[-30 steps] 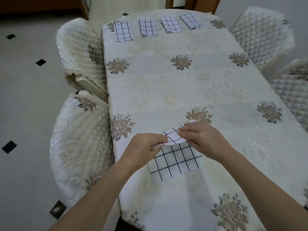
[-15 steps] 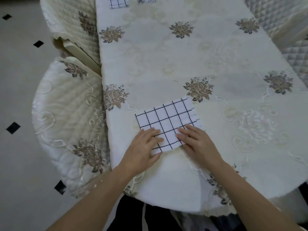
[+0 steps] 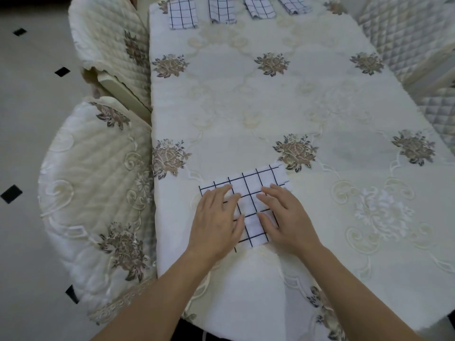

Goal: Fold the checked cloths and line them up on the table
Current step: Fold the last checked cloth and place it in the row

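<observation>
The white, black-checked cloth rectangle is pressed flat under the straight, spread fingers of the left hand and right hand; its long axis is seen running beyond the fingertips, up-right; both hands are judged equally near.

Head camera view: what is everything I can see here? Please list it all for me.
tablecloth: one, cream with brown flowers, centre of view
near checked cloth: one, white with dark grid, tablecloth's near end, under both hands
folded checked cloths: four, white with dark grid, in a row at the far end
chairs on the left: two, cream quilted covers, along the tablecloth's left edge
chairs on the right: seemingly two, pale quilted, cut off by the frame
floor: pale tiles with small black diamonds, far left
left hand: one, flat on the near cloth's left part
right hand: one, flat on its right part
</observation>
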Demonstrator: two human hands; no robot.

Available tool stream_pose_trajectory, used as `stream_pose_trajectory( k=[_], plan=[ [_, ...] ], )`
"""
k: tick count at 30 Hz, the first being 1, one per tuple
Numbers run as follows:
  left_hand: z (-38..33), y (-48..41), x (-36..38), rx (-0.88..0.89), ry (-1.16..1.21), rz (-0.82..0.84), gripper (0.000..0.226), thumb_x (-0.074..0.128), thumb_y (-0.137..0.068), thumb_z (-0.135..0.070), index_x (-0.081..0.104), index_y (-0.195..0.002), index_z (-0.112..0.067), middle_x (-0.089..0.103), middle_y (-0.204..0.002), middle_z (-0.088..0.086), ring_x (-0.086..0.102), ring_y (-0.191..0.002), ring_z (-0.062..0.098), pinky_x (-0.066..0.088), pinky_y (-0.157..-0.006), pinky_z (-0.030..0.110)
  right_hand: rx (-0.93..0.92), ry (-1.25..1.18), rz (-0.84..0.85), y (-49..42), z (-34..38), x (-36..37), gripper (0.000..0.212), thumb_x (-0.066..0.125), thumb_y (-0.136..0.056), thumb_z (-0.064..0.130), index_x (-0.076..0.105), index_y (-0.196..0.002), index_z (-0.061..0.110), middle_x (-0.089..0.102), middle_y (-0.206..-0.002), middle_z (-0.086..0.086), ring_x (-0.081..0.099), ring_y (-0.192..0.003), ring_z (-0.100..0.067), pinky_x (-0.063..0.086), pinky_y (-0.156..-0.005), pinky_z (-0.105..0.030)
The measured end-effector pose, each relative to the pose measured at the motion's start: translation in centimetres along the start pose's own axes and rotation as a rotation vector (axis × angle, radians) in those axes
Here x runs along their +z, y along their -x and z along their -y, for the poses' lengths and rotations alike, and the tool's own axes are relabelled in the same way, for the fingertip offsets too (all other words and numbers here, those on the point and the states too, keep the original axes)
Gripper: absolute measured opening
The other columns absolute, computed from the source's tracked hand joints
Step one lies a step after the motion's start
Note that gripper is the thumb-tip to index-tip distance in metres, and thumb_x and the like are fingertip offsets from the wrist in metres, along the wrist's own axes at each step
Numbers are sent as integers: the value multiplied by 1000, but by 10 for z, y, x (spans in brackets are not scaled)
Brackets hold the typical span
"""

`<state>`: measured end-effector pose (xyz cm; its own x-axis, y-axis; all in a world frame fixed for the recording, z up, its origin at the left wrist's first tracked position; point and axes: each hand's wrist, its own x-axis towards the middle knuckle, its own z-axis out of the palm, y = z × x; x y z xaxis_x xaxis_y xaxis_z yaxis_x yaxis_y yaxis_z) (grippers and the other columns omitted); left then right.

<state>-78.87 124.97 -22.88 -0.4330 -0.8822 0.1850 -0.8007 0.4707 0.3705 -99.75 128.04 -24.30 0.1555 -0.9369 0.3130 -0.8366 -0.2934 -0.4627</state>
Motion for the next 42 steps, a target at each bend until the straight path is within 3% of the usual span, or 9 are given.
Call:
stream_pose_trajectory(
  k=[4, 8, 11, 16, 24, 31, 35, 39, 42],
  plan=[
    [-5, -23, 21, -142, -142, 121, 62, 35, -96, -44, 39, -150, -13, 28, -161, 12, 24, -149, 27, 24, -120, 51, 1, 114, 80, -46, 3, 16, 51, 48, -99, 41, 53, -141, 11, 47, -150, -8, 34, -146, -27, 30, -118, -47],
    [5, -18, 35, -144, -211, 173, 69, 30, -99, -53, 24, -157, -16, 13, -166, 7, 12, -153, 24, 20, -120, 52, 76, 315, 311, -52, -7, 28, 69, 19, -102, 62, 21, -158, 22, 13, -167, 2, 3, -154, -18, 14, -124, -45],
    [7, -16, 37, -140, -227, 176, 72, 27, -100, -58, 19, -158, -17, 8, -166, 6, 7, -153, 22, 17, -121, 52, 128, 399, 364, -48, -25, 24, 74, 16, -99, 67, 4, -160, 27, -1, -168, 6, -7, -154, -15, 8, -125, -44],
    [7, -17, 37, -147, -226, 179, 74, 30, -99, -59, 17, -158, -17, 7, -167, 5, 5, -154, 22, 14, -121, 52, 196, 426, 394, -54, -44, 14, 77, 14, -98, 70, -7, -159, 28, -12, -167, 7, -14, -153, -14, 3, -125, -44],
    [-9, -3, 29, -167, -238, 205, 71, 25, -99, -49, 17, -157, -8, 5, -166, 7, 3, -153, 20, 12, -122, 50, 180, 341, 242, -26, 15, 28, 65, 23, -104, 53, 20, -159, 17, 13, -167, -1, 7, -154, -20, 15, -123, -48],
    [-11, 26, 35, -189, -211, 225, 82, 27, -99, -61, 10, -158, -8, 1, -167, 8, -1, -154, 20, 14, -123, 46, 152, 376, 371, -12, -4, 22, 73, 16, -101, 63, 3, -160, 21, -1, -168, 3, -5, -154, -16, 11, -125, -45],
    [-1, 46, 22, -258, -227, 229, 85, 30, -96, -65, 9, -158, -10, 0, -166, 11, -1, -154, 26, 14, -123, 47, 240, 393, 380, -11, -12, 14, 76, 13, -100, 66, -6, -159, 23, -9, -167, 4, -11, -153, -14, 7, -125, -45],
    [4, 37, 2, -263, -272, 194, 74, 31, -98, -56, 26, -155, -10, 20, -164, 12, 19, -151, 27, 18, -120, 54, 309, 376, 333, -17, -4, 15, 78, 11, -98, 68, 3, -160, 21, -2, -168, 1, -6, -154, -20, 8, -124, -49],
    [5, 4, 3, -81, -249, 184, 70, 32, -100, -49, 24, -156, -8, 14, -165, 9, 12, -153, 23, 17, -122, 50, 304, 337, 283, -35, 8, 26, 76, 14, -99, 65, 12, -160, 20, 6, -168, -1, 2, -154, -21, 6, -124, -48]
  ],
)
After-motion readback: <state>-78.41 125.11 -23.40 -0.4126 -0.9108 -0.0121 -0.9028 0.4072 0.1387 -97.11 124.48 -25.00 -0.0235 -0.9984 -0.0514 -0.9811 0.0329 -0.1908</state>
